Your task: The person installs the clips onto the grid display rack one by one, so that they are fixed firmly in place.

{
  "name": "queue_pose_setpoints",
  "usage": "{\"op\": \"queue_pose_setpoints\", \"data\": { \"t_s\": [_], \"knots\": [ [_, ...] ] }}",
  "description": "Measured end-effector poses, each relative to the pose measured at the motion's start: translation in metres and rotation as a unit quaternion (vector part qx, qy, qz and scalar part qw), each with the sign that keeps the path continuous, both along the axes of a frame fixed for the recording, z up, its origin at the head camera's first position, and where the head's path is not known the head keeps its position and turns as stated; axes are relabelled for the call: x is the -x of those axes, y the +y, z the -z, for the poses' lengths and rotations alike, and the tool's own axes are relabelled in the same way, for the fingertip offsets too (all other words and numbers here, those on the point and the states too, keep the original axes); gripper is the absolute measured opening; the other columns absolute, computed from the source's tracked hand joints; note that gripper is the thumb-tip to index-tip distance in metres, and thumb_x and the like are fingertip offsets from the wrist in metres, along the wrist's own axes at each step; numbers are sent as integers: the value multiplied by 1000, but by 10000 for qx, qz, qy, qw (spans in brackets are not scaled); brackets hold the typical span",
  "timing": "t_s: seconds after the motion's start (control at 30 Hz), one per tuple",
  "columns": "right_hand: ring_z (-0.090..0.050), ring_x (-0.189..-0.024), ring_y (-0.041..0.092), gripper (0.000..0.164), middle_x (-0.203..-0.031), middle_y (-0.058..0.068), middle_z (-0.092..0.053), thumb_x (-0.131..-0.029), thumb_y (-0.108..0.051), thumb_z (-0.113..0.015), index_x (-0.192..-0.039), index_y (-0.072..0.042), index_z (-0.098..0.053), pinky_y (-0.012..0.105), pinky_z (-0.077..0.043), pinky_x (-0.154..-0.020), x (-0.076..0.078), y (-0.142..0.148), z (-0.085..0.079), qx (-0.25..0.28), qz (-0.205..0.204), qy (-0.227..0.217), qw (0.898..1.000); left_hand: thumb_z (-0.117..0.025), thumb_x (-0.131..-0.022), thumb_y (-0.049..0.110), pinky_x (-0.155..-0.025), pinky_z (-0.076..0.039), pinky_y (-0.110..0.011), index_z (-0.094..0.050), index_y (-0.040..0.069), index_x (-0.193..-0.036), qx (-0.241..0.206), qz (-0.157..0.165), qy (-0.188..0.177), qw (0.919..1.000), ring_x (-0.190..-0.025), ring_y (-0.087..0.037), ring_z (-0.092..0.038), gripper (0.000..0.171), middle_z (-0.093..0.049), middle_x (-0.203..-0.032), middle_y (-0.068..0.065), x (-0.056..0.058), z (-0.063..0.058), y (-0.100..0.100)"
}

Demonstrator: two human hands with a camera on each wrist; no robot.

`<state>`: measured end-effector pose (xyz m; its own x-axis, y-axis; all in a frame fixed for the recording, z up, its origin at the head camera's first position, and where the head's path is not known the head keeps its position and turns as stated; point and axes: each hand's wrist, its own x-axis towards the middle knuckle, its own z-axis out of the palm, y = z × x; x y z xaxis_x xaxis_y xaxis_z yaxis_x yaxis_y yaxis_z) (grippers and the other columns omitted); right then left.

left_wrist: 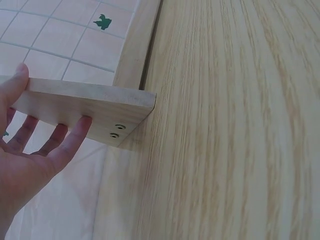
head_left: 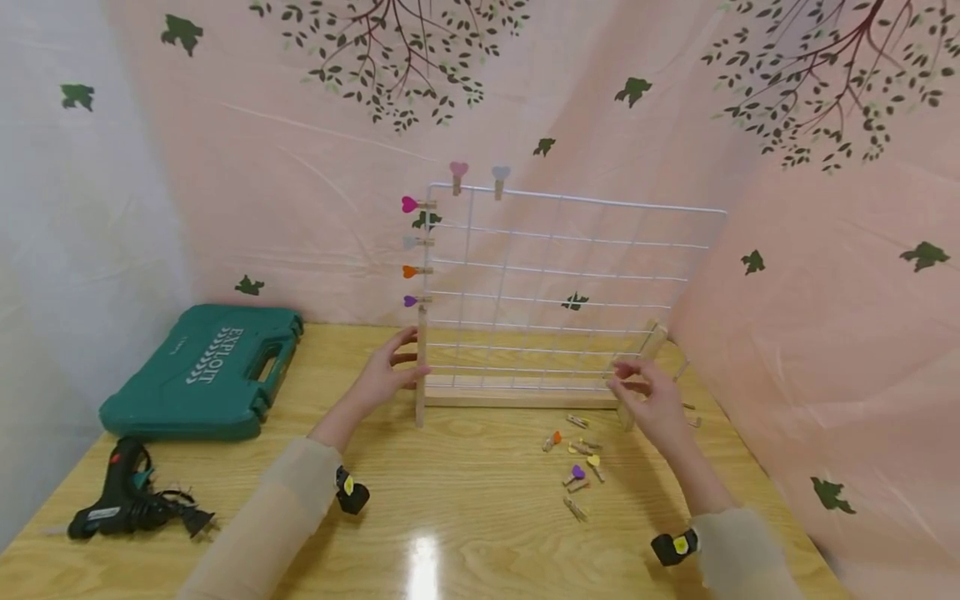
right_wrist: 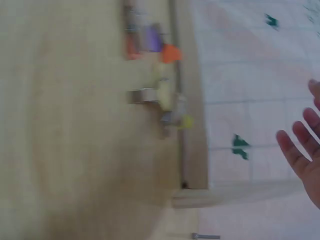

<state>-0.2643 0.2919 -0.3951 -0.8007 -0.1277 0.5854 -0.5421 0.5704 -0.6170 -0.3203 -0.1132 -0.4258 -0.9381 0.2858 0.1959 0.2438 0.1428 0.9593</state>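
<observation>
A white wire grid (head_left: 558,271) stands upright in a wooden stand (head_left: 517,401). My left hand (head_left: 381,375) grips the stand's left upright (left_wrist: 100,102), thumb on one side and fingertips against its broad face near two screws. Close to the right upright (head_left: 654,337), my right hand (head_left: 651,400) has its fingers loosely bent and apart; nothing shows between them in the right wrist view. Heart-topped clothespins line the grid's left edge, among them a magenta one (head_left: 409,204) and an orange one (head_left: 409,272). A pink one (head_left: 458,169) and a pale blue one (head_left: 501,173) sit on the top wire.
Several loose clothespins, including a purple one (head_left: 577,472), lie on the table (head_left: 480,533) before the stand. On the left are a green tool case (head_left: 202,375) and a black glue gun (head_left: 123,500) with its cord. Pink patterned cloth (head_left: 337,225) hangs behind.
</observation>
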Motion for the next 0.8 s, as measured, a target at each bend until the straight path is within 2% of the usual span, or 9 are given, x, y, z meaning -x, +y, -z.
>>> {"op": "queue_pose_setpoints", "data": {
  "t_s": [0.07,0.17,0.3,0.43,0.53,0.8],
  "knots": [
    [-53,-87,19,33,-93,10,-57,-78,-8,-67,-110,-4,-58,27,-53,-70,3,-5,17,-737,-311,-221,9966,-67,-79,20,-69,-54,-39,-27,19,-140,14,-14,16,10000,-118,-38,-40,72,-31,-139,-10,-1,0,0],
    [-54,-85,21,34,-92,8,-59,-78,-10,-68,-111,-8,-59,31,-54,-65,7,-13,35,-1544,-832,-546,9830,-67,-79,20,-69,-55,-39,-27,19,-139,0,-41,-15,10000,-118,-38,-40,72,-31,-139,-10,-1,0,0],
    [-56,-76,17,28,-93,6,-62,-79,-9,-67,-106,-6,-62,26,-51,-58,13,-21,51,-2176,-1538,-709,9612,-67,-79,20,-68,-55,-38,-29,21,-139,-23,-44,6,10000,-118,-38,-41,71,-31,-139,-10,-1,1,0],
    [-57,-75,13,25,-94,5,-63,-79,-11,-66,-103,-5,-63,24,-50,-61,22,-26,59,-2471,-2193,-960,9389,-67,-80,20,-67,-55,-38,-28,18,-139,5,-63,158,9999,-116,-41,-41,71,-31,-138,-13,0,2,0],
    [-58,-79,11,20,-94,2,-63,-80,-13,-66,-100,-9,-65,23,-51,-64,27,-28,61,-2595,-2323,-1130,9306,-67,-80,20,-67,-55,-37,-29,19,-139,-14,-97,147,9998,-116,-40,-41,71,-32,-138,-13,0,3,0],
    [-54,-76,5,9,-89,-5,-60,-81,-18,-65,-90,-18,-66,21,-49,-65,30,-31,59,-2761,-2189,-1541,9231,-67,-79,20,-69,-55,-39,-29,21,-139,-41,-70,25,10000,-117,-38,-41,71,-32,-138,-10,0,1,1]
  ]
}}
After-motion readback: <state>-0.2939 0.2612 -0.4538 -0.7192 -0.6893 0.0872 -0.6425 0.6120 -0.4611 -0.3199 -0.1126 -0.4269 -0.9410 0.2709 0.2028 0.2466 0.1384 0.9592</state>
